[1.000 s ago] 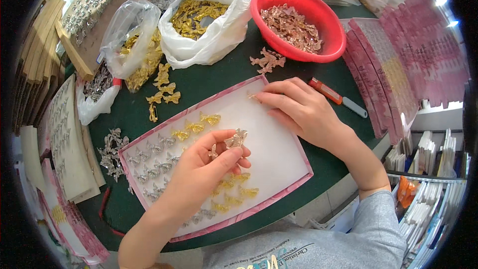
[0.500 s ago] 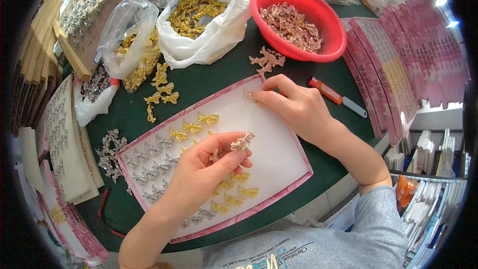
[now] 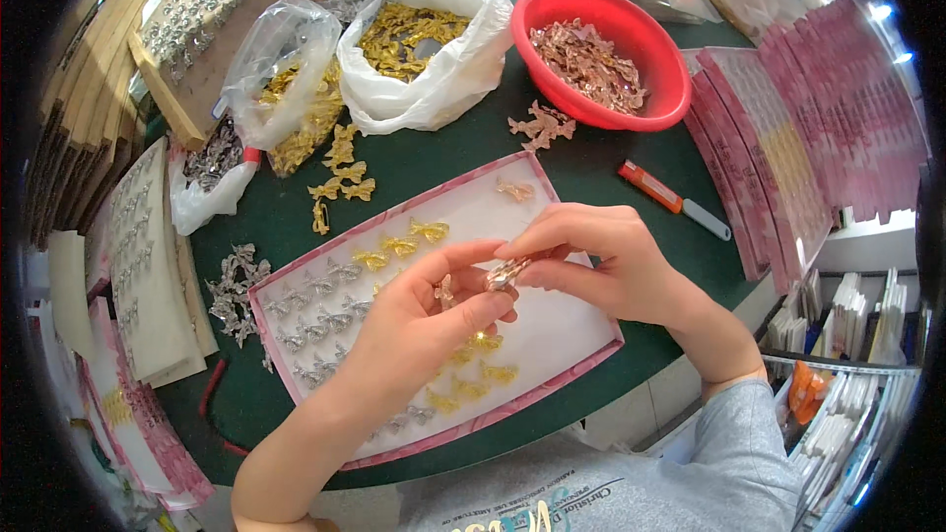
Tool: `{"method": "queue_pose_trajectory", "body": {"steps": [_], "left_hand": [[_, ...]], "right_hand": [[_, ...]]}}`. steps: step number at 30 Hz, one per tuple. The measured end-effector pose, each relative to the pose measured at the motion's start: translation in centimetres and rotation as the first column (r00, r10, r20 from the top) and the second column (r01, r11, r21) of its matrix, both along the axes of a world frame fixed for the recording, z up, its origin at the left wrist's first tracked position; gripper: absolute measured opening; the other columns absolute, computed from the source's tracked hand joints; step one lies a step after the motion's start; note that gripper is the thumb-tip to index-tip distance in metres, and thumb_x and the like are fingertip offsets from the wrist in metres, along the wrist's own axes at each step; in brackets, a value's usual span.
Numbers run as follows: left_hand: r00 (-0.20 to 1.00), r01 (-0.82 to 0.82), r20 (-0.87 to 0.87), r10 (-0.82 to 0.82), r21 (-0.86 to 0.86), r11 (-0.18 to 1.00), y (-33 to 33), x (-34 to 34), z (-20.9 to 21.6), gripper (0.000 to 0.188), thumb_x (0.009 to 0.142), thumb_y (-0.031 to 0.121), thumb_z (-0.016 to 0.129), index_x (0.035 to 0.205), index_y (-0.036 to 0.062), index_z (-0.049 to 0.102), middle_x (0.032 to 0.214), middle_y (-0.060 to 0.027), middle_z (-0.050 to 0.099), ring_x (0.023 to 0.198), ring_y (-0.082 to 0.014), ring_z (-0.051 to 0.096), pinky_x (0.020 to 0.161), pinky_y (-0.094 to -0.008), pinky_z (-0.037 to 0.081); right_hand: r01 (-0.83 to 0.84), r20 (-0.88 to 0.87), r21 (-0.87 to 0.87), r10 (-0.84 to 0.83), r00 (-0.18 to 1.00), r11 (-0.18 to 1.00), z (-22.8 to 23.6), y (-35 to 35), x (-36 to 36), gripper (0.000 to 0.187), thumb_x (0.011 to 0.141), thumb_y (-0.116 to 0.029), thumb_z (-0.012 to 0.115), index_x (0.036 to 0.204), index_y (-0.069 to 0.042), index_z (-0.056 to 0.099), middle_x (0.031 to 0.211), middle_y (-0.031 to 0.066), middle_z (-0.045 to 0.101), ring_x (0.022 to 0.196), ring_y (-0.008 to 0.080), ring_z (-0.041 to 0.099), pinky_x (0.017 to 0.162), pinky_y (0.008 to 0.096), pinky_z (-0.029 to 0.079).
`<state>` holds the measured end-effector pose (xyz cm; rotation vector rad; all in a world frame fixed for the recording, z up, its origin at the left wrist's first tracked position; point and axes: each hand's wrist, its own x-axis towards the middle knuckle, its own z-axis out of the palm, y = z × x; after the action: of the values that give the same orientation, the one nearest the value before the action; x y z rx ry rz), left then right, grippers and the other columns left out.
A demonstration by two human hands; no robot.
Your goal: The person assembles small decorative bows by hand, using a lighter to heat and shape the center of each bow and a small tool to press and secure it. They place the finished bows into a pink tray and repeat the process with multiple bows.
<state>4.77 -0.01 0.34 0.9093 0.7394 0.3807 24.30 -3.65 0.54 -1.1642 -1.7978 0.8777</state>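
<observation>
Over a white tray with a pink rim, my left hand pinches a shiny rose-gold bow ornament between thumb and fingers. A second rose-gold bow is tucked in its curled fingers. My right hand closes thumb and fingertips on the same pinched bow from the right. Lying in the tray's far right corner is one rose-gold bow. Rows of silver bows fill the tray's left side, with gold bows beside them. My hands cover part of the rows.
Behind the tray stand a red bowl of rose-gold bows and a white bag of gold ones. Loose bows lie left. An orange-and-grey cutter rests right, near stacked pink boxes. Boards lean at left.
My right hand has left the rose-gold bow in the tray's far corner and come back to meet my left hand. Its fingers now touch the bow held there.
</observation>
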Motion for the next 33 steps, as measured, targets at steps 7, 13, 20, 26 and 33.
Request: {"method": "queue_pose_trajectory", "body": {"steps": [7, 13, 20, 26, 33], "left_hand": [[1.0, 0.014, -0.003, -0.014, -0.11, 0.994, 0.1, -0.2, -0.1, 0.023, 0.085, 0.011, 0.053, 0.105, -0.0021, 0.053, 0.089, -0.0072, 0.058, 0.08, -0.0147, 0.057, 0.071, -0.0254, 0.046], [0.982, -0.018, 0.169, 0.081, -0.349, 0.937, 0.3, 0.2, 0.2, 0.022, 0.087, 0.016, 0.052, 0.103, 0.0005, 0.051, 0.094, -0.0071, 0.056, 0.086, -0.0141, 0.056, 0.074, -0.0259, 0.045], [0.998, 0.045, 0.041, -0.041, -0.079, 0.996, -0.1, 1.6, -0.1, 0.015, 0.084, 0.013, 0.057, 0.094, 0.0022, 0.054, 0.086, -0.0049, 0.058, 0.08, -0.0116, 0.055, 0.068, -0.0237, 0.044], [0.984, -0.158, 0.056, 0.17, -0.172, 0.972, -0.2, 2.2, -0.3, 0.016, 0.082, 0.012, 0.059, 0.093, 0.0023, 0.054, 0.085, -0.0048, 0.059, 0.079, -0.0115, 0.056, 0.068, -0.0237, 0.044], [0.979, -0.179, 0.071, 0.19, -0.139, 0.974, -0.6, 2.2, -0.2, 0.023, 0.081, 0.011, 0.06, 0.101, 0.0019, 0.053, 0.09, -0.0069, 0.06, 0.082, -0.0128, 0.056, 0.069, -0.0249, 0.044]], "right_hand": [[0.086, 0.127, 0.311, -0.131, 0.983, 0.947, -0.3, -0.3, 0.5, 0.018, 0.074, -0.003, 0.064, 0.092, -0.002, 0.062, 0.078, 0.0088, 0.058, 0.067, 0.0155, 0.059, 0.052, 0.0241, 0.047], [0.081, -0.376, -0.286, -0.19, 0.907, 0.955, -0.7, -0.8, 0.6, 0.006, 0.081, -0.004, 0.057, 0.086, -0.001, 0.058, 0.075, 0.0065, 0.058, 0.061, 0.0104, 0.057, 0.052, 0.0231, 0.047], [0.023, -0.012, -0.077, -0.024, 1.0, 0.997, -0.2, -0.9, 1.4, 0.01, 0.082, -0.009, 0.058, 0.088, -0.002, 0.058, 0.075, 0.005, 0.059, 0.06, 0.0091, 0.056, 0.049, 0.0229, 0.045], [0.076, -0.234, -0.243, -0.134, 0.963, 0.967, 0.1, -1.0, 0.6, 0.017, 0.08, -0.007, 0.06, 0.096, -0.001, 0.059, 0.078, 0.0057, 0.06, 0.068, 0.0089, 0.059, 0.055, 0.0217, 0.05], [0.039, -0.39, -0.417, -0.218, 0.895, 0.908, -0.4, -1.0, 1.1, 0.017, 0.082, -0.007, 0.058, 0.095, 0.004, 0.058, 0.081, 0.0066, 0.061, 0.067, 0.0098, 0.06, 0.058, 0.0202, 0.05]]}}
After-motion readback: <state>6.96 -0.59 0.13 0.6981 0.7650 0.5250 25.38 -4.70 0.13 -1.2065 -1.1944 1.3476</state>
